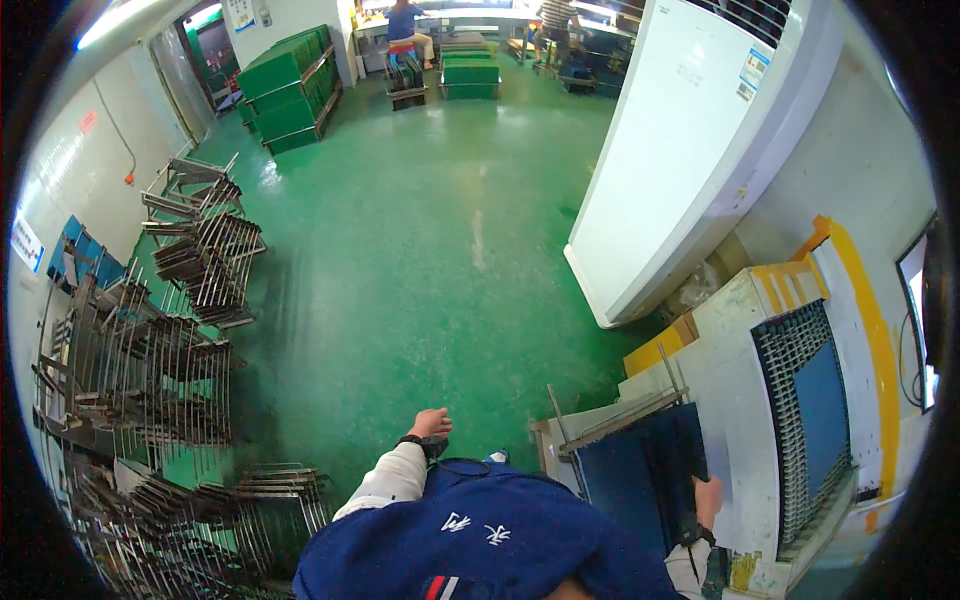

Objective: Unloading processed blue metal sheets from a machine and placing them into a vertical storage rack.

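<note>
My left hand (pixel 431 424) is held out over the green floor, its fingers loosely stretched and nothing in it. A dark band circles that wrist below a white sleeve. To the right, my right hand (pixel 708 498) is at the right edge of a dark blue flat panel (pixel 625 465), its fingers closed at that edge and partly hidden. The panel leans beside a metal frame (pixel 620 424) with upright rods, close to my right side. A dark band also shows on my right wrist.
Metal racks with many rods (pixel 150 380) crowd the left wall. A tall white cabinet unit (pixel 690 130) stands at the right, near a pale machine (pixel 740 400) with a mesh opening. Green stacked panels (pixel 290 85) are at the far left. People (pixel 405 25) work at a far bench.
</note>
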